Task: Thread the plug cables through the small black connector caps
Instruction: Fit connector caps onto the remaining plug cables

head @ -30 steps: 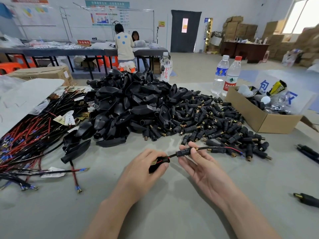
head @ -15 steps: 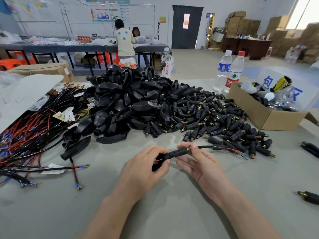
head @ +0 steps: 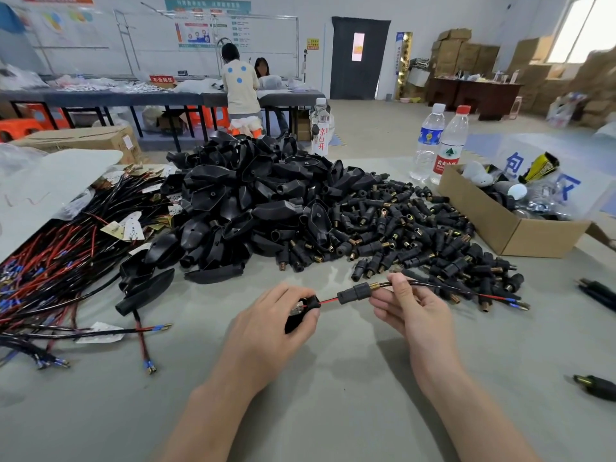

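Cable bundle (head: pixel 60 268) lies left of connector pile (head: pixel 333 221); cardboard box (head: pixel 500 221) right.

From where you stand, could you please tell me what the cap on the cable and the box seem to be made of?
The cap looks like moulded plastic or rubber: matte black, soft highlights; its brass-coloured coil end looks metal. The box looks like brown cardboard: dull, with a folded flap.
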Available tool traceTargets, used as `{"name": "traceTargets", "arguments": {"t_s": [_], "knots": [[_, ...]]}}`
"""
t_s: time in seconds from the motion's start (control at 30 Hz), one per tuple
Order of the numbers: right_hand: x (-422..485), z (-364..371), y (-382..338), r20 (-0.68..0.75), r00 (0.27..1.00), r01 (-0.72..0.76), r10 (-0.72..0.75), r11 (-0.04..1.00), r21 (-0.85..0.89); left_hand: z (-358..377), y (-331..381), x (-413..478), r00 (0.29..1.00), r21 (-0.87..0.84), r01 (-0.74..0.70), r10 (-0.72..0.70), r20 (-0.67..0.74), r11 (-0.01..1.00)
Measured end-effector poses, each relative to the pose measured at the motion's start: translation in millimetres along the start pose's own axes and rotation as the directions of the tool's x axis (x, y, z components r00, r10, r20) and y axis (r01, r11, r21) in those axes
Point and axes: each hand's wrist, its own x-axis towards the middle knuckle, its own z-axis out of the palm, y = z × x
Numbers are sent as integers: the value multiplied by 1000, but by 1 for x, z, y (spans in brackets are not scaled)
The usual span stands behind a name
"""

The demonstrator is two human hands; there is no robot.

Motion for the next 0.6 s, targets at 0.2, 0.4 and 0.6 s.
{"name": "traceTargets", "arguments": {"t_s": [0.2, 0.4, 0.6], "knots": [[3, -4, 0, -59, 997, 46, -44, 998, 33, 0, 0, 0, 1000, -15, 5, -5, -10, 1000], [3, -5, 0, -41, 999, 28, -27, 999, 38, -1, 5, -1, 1000, -67, -3, 3, 2, 998], [0, -1, -4, 114, 991, -90, 68, 976, 197, -2, 14, -1, 1000, -146, -5, 0, -32, 989]]}}
